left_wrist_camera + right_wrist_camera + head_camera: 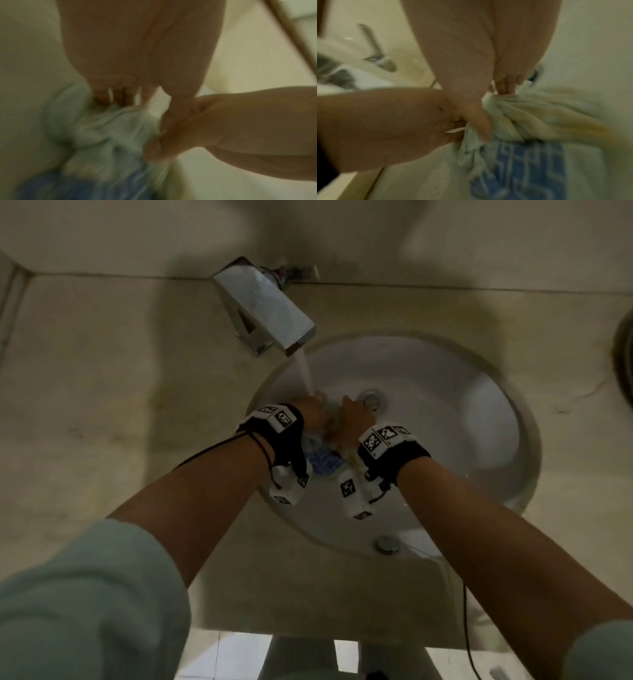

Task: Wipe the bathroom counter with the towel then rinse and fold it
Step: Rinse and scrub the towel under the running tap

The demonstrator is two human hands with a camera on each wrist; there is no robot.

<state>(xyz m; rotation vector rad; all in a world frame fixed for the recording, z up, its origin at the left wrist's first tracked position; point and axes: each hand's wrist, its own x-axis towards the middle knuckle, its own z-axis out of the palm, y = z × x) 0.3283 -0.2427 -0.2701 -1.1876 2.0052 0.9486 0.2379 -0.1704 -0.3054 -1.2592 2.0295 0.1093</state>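
Both hands hold a bunched, wet towel (323,460) low in the white sink (445,405) — right under the running tap (263,309), probably so water flushes it. The left hand (310,409) and right hand (352,414) each clench a fold, knuckles together — seemingly rubbing cloth against cloth.

You see a pale cloth towel (518,142) with a blue geometric print and yellowish edge, a white round sink basin (445,412), a chrome faucet (267,309), a beige stone counter (120,371), and black-and-white checkered wrist tags (373,440).
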